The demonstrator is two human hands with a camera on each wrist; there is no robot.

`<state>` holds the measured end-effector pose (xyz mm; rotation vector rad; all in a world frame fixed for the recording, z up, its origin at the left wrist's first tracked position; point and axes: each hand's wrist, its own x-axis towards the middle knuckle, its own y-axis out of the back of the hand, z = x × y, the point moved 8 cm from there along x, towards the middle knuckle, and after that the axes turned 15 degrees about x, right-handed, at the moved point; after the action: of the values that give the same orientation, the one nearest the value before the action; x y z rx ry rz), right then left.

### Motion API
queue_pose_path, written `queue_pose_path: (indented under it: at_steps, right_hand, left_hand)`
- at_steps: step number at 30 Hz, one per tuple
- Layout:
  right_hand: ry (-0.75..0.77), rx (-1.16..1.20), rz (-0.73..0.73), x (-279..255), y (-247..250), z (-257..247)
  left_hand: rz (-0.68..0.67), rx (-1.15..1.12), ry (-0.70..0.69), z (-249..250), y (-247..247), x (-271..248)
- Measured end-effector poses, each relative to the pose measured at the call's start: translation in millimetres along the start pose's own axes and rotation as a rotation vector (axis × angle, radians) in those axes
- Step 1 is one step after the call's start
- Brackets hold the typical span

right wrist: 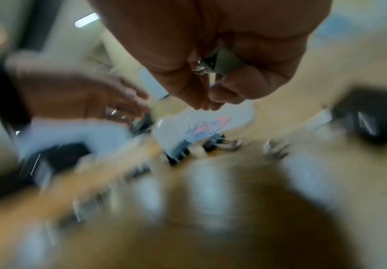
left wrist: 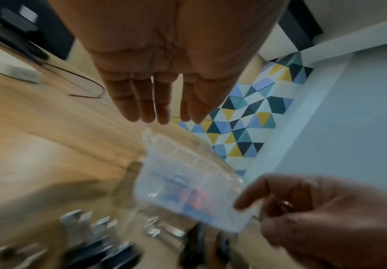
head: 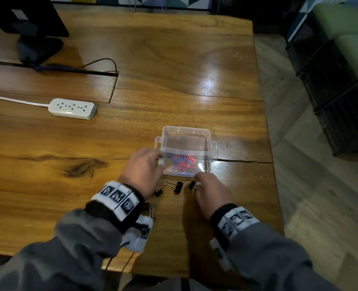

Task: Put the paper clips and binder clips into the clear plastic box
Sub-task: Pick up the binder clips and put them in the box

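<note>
The clear plastic box stands open on the wooden table, with red and blue paper clips piled in its near half. My left hand hovers at the box's near-left corner, fingers straight and holding nothing. My right hand is at the box's near-right corner, its fingers curled round a black binder clip with silver handles. Loose binder clips lie in front of the box: one in the middle, one by my right thumb, one under my left wrist. The wrist views are blurred.
Another binder clip lies near my left wristband. A white power strip lies to the left, and a monitor stand with a cable is at the far left. The table's right edge is close to the box; black crates stand beyond it.
</note>
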<state>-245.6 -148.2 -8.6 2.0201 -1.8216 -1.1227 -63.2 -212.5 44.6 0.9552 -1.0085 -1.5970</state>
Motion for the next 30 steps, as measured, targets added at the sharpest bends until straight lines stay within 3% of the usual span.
queue_pose_path:
  at_steps: [2, 4, 7, 13, 15, 16, 18, 19, 21, 23, 28, 30]
  right_hand:
    - [0.214, -0.344, -0.072, 3, -16, -14]
    - [0.256, -0.462, -0.104, 5, -27, -12]
    - [0.2, -0.447, -0.136, 8, -33, -2]
    - [0.195, -0.313, -0.141, 11, -32, -1]
    - [0.104, -0.116, -0.068, 13, -20, 7]
    - [0.033, 0.114, -0.002, 13, -10, 11]
    - [-0.228, 0.885, 0.105, 12, 7, 22]
    - [-0.347, 1.264, 0.083, 13, 8, 19]
    - [-0.459, 1.652, 0.006, 24, 14, 3]
    - [-0.443, 1.642, -0.025, 51, 21, -11]
    - [-0.476, 1.58, 0.158, 90, 25, -33]
    - [-0.469, 1.475, 0.124, 96, 22, -36]
  left_hand:
    - [-0.061, 0.088, 0.084, -29, -8, -25]
    - [-0.236, 0.193, 0.167, -50, -32, -57]
    - [-0.373, 0.305, 0.183, -55, -64, -90]
    - [-0.34, 0.299, 0.141, -43, -86, -98]
    - [-0.333, 0.271, 0.163, -40, -85, -99]
    - [-0.325, 0.258, 0.173, -39, -83, -98]
    - [-0.326, 0.268, 0.175, -37, -84, -96]
    - [-0.33, 0.283, 0.171, -37, -86, -94]
    - [-0.328, 0.281, 0.178, -35, -88, -91]
    - [-0.317, 0.252, 0.188, -36, -88, -88]
    - [-0.292, 0.207, 0.165, -35, -86, -87]
    - [-0.293, 0.244, 0.14, -35, -85, -88]
